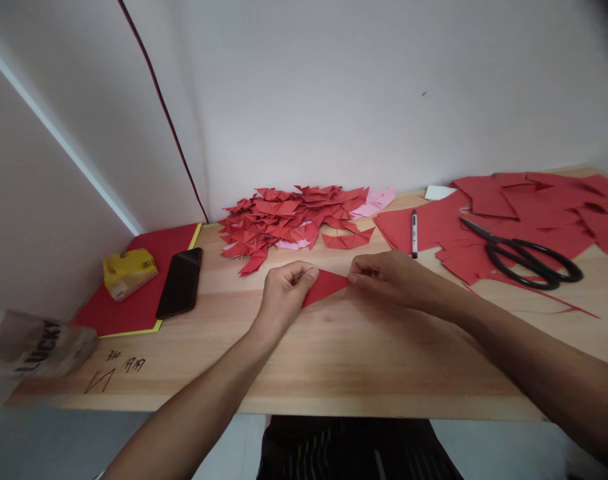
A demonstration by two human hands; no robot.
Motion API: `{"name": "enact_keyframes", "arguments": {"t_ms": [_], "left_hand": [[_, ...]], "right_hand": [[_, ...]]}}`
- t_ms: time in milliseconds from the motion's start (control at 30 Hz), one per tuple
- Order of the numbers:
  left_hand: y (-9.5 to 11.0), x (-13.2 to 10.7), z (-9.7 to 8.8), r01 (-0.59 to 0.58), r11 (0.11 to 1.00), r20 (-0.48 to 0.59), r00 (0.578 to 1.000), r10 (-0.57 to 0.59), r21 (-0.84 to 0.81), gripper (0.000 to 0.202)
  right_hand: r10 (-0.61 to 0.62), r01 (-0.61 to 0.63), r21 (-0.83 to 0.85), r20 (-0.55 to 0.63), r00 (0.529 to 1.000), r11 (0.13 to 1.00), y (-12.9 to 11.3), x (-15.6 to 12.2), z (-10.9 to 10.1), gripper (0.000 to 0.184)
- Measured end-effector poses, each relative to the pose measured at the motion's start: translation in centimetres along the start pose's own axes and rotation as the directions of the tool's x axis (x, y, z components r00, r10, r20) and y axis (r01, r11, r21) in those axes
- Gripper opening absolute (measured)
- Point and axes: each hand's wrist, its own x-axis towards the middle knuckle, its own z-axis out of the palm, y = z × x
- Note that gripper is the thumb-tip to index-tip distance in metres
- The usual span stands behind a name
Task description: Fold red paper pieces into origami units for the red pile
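Note:
Between my hands is a folded piece of red paper (327, 287), roughly triangular, held just over the wooden table. My left hand (288, 288) is closed on its left end, thumb on top. At the pointed right tip, my right hand (377, 275) pinches the paper between thumb and fingers. Right behind my hands lies a heap of folded red paper pieces (279, 217), with some pink ones (377, 200) among them. One folded red paper boat (348, 238) sits at the front of that heap.
To the right, black-handled scissors (529, 259) lie on flat red paper sheets (544, 200), near a marker (415, 233). On the left, a black phone (180, 283) and a yellow packet (129, 272) rest on a red folder (104, 321), beside a clear plastic bag (49, 347).

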Motion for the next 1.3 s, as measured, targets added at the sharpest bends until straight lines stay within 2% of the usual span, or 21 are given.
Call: {"name": "enact_keyframes", "arguments": {"t_ms": [100, 200, 267, 367, 533, 767, 1000, 1167, 1300], "left_hand": [[0.0, 0.2, -0.3, -0.032, 0.999, -0.019, 0.999, 0.032, 0.002, 0.028], [0.2, 0.2, -0.3, -0.082, 0.992, -0.009, 0.997, 0.083, 0.092, 0.029], [0.4, 0.0, 0.0, -0.101, 0.985, 0.031, 0.995, 0.097, 0.142, 0.027], [0.5, -0.5, 0.6, -0.115, 0.977, 0.071, 0.992, 0.104, 0.180, 0.024], [0.9, -1.1, 1.1, -0.145, 0.960, 0.091, 0.988, 0.126, 0.242, 0.026], [1.3, -1.2, 1.1, -0.190, 0.940, 0.116, 0.980, 0.163, 0.284, 0.022], [1.0, -1.2, 1.5, -0.174, 0.975, 0.085, 0.983, 0.164, 0.137, 0.024], [0.8, -0.7, 1.7, -0.046, 0.999, 0.056, 0.997, 0.047, -0.009, 0.026], [0.6, -0.5, 1.7, 0.054, 0.992, 0.124, 0.992, -0.040, -0.111, 0.027]], "right_hand": [[0.028, -0.027, -0.019, 0.069, 0.997, 0.999, 0.5, 0.0, -0.2, 0.019], [0.035, -0.036, 0.033, 0.027, 0.999, 0.999, 0.7, 0.0, -0.3, 0.020], [-0.015, 0.018, 0.101, -0.032, 0.999, 0.995, 0.3, 0.0, -0.1, 0.025], [-0.103, 0.105, 0.157, -0.019, 0.994, 0.982, -0.6, -0.1, 0.8, 0.031], [-0.116, 0.117, 0.093, -0.016, 0.993, 0.989, -1.5, -0.1, 2.3, 0.031], [-0.100, 0.103, 0.067, -0.052, 0.994, 0.992, -1.7, -0.1, 2.4, 0.027], [-0.090, 0.102, 0.149, -0.085, 0.992, 0.984, -1.6, -0.1, 2.8, 0.033], [-0.061, 0.072, 0.074, -0.145, 0.987, 0.995, -1.8, -0.3, 2.6, 0.033], [-0.013, 0.011, -0.007, -0.175, 0.984, 1.000, -1.8, -0.3, 2.6, 0.032]]}}
